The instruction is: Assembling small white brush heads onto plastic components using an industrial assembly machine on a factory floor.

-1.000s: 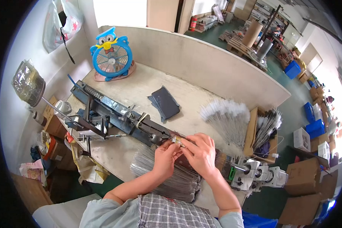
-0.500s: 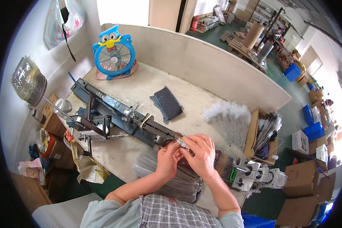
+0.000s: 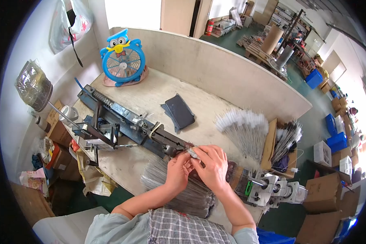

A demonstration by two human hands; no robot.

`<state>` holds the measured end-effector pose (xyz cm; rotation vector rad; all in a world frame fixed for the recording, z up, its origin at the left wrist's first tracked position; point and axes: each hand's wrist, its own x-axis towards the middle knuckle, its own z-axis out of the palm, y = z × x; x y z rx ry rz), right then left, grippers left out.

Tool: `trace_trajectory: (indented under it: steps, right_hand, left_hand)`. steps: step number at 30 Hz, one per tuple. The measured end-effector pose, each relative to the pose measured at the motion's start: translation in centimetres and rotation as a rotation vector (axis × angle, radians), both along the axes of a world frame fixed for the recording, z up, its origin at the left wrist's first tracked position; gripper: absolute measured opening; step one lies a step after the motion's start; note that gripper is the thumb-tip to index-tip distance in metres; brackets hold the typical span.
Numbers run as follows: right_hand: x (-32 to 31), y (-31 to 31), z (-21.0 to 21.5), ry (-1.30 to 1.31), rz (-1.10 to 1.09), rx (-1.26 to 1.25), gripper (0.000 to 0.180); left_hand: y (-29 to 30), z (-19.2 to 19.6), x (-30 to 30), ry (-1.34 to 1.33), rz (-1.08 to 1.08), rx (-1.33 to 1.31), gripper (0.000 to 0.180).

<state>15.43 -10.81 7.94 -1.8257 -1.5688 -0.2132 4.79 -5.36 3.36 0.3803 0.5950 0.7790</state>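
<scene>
My left hand [image 3: 179,170] and my right hand [image 3: 211,167] meet at the near end of a long dark metal machine [image 3: 136,124]. Between the thumb and fingers of my right hand is a small whitish-silver piece [image 3: 193,153]. The fingers of my left hand are pinched together right beside it, and what they grip is hidden. Under both forearms lies a thick bundle of thin grey wire stems [image 3: 191,195]. Farther right, thin wire brushes with white bristle tips [image 3: 244,129] are fanned out on the table.
A cardboard box [image 3: 270,142] holds more wire brushes at the right. Beside my right forearm sits a metal chuck-like unit with a shaft [image 3: 272,188]. A dark phone-like slab [image 3: 179,113] and a blue cartoon fan [image 3: 123,64] stand beyond the machine. A low partition [image 3: 215,67] edges the table.
Both hands stay at the same spot with only slight finger shifts. The whole view has shifted a little.
</scene>
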Motion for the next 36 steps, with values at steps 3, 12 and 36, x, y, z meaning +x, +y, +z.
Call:
trace_trajectory:
  steps: [3,12,36]
  right_hand:
    - [-0.1,0.2,-0.2,-0.007,-0.022,0.015,0.026]
    - [0.4,-1.0,-0.2,-0.045,-0.041,0.01,0.025]
    - [1.5,-3.4,1.3,-0.071,0.001,-0.085,0.014]
  left_hand:
    - [-0.1,0.9,0.0,0.015,0.027,-0.015,0.013]
    - [-0.2,0.9,0.1,0.064,-0.013,0.079,0.01]
    - [-0.3,0.9,-1.3,0.109,-0.136,0.06,0.066]
